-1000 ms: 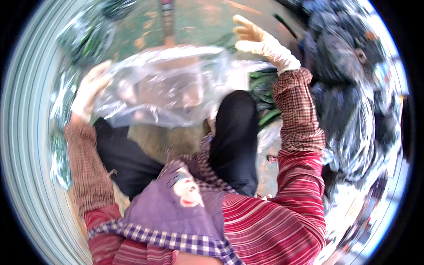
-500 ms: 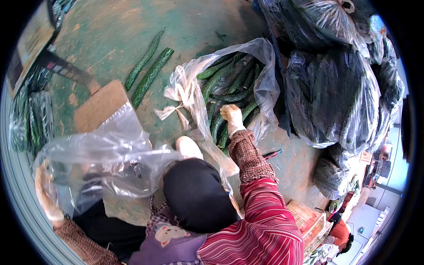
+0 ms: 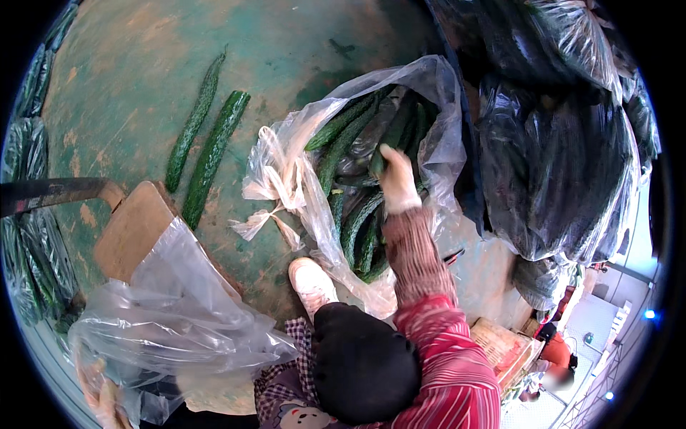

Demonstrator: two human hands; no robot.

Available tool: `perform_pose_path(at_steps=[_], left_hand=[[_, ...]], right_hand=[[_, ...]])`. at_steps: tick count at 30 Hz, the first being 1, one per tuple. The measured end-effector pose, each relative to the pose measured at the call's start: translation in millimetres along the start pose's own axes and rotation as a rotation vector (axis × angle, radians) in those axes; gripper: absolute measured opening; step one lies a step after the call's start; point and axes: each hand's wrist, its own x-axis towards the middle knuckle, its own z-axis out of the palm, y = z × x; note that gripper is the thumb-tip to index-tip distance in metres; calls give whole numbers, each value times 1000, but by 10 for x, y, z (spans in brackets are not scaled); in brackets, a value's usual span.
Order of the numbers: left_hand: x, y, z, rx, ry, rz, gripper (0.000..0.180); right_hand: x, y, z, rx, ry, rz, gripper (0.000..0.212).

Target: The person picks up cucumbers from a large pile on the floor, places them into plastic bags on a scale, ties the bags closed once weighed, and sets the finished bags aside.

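Gloved right hand (image 3: 401, 184) is inside the open plastic sack (image 3: 441, 143), fingers closed round a cucumber (image 3: 394, 130) there, by my view. Left hand (image 3: 108, 402), well left of the sack, grips a clear plastic bag (image 3: 179, 318), part-draped over a brown platform (image 3: 132, 239). Two loose cucumbers (image 3: 216, 159) lie left of the sack.

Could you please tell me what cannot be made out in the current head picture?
All in the head view:
Left hand: grip obscured by the clear plastic bag and lower edge.
Right hand: grip hidden by its own back.
Cucumbers in the open bag: lower ones hidden under others.
Distant person: too small and blurred.
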Motion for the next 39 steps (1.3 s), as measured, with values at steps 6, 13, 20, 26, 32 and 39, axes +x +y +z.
perform_pose_path(at_steps=[6, 13, 20, 26, 32, 39], left_hand=[[78, 94, -14, -123, 57, -322, 45], [-185, 312, 346, -104, 35, -90, 38], [-164, 42, 139, -243, -25, -41, 35], [-125, -22, 167, -201, 9, -50, 36], [-34, -273, -15, 236, -126, 193, 27], [20, -57, 153, 40, -187, 94, 26]], right_hand=[[-1199, 58, 264, 921, -44, 445, 34], [-2548, 360, -161, 235, 640, 255, 23], [-3170, 1507, -1177, -376, 793, 614, 40], [-2278, 737, -987, -885, 763, -317, 32], [-552, 449, -54, -679, 205, -534, 30], [552, 81, 1009, -815, 685, -245, 70]])
